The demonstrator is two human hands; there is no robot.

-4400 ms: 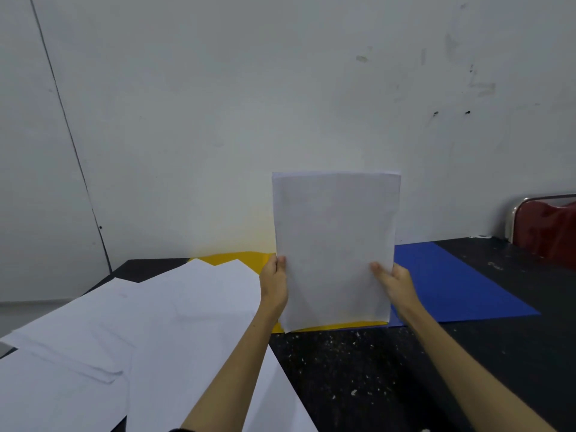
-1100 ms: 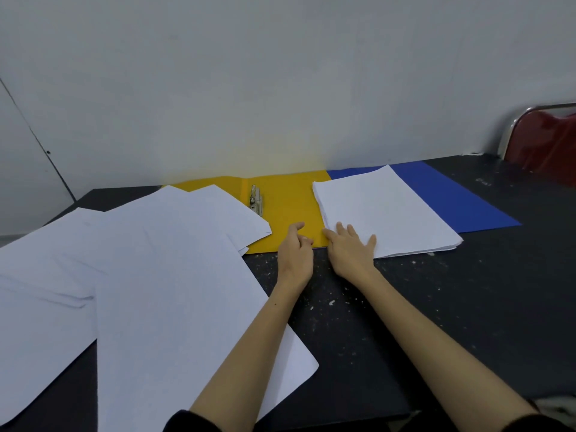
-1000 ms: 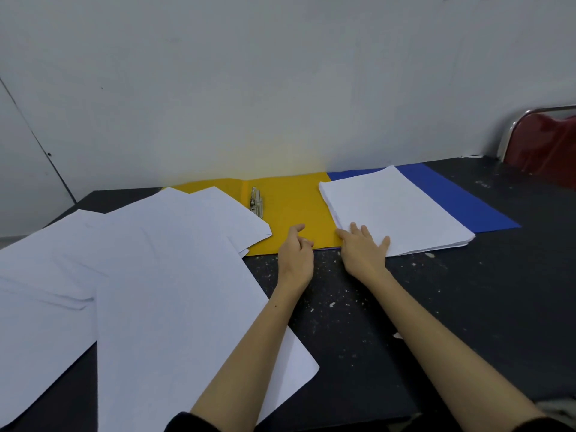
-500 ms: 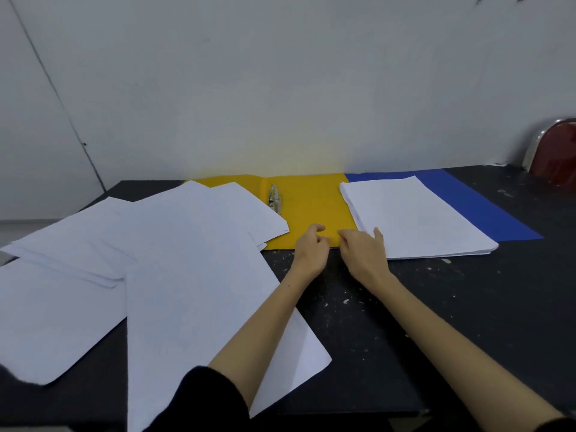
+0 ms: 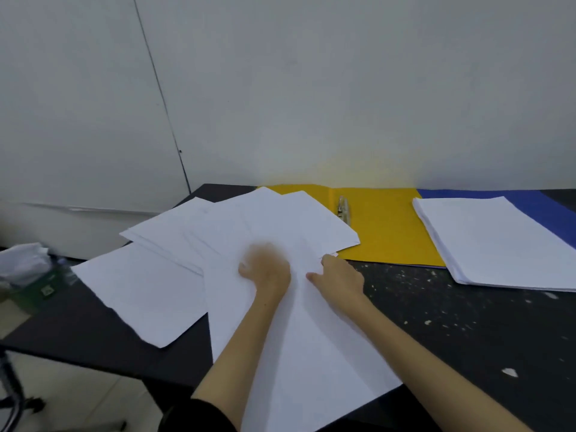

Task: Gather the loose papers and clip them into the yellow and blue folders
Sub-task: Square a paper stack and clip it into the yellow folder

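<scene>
Both hands rest on the loose papers (image 5: 249, 232) fanned over the dark surface (image 5: 467, 322). The left hand (image 5: 268, 269) is blurred, its fingers unreadable; the right hand (image 5: 339, 275) has fingers curled at a sheet's edge, beside the yellow folder (image 5: 389, 226)

Soft, even indoor light, moderately bright, source out of view; the white loose papers (image 5: 271, 232) under the hands wash out to near featureless; a faint yellow cast tints the wall (image 5: 343, 169) beyond the hands, above the yellow folder (image 5: 389, 232); shadows are weak; the left hand (image 5: 268, 272) is smeared by motion blur, the right hand (image 5: 339, 277) sharper; clutter far left of the hands is blurred; wall lines bow with wide-angle distortion.
</scene>
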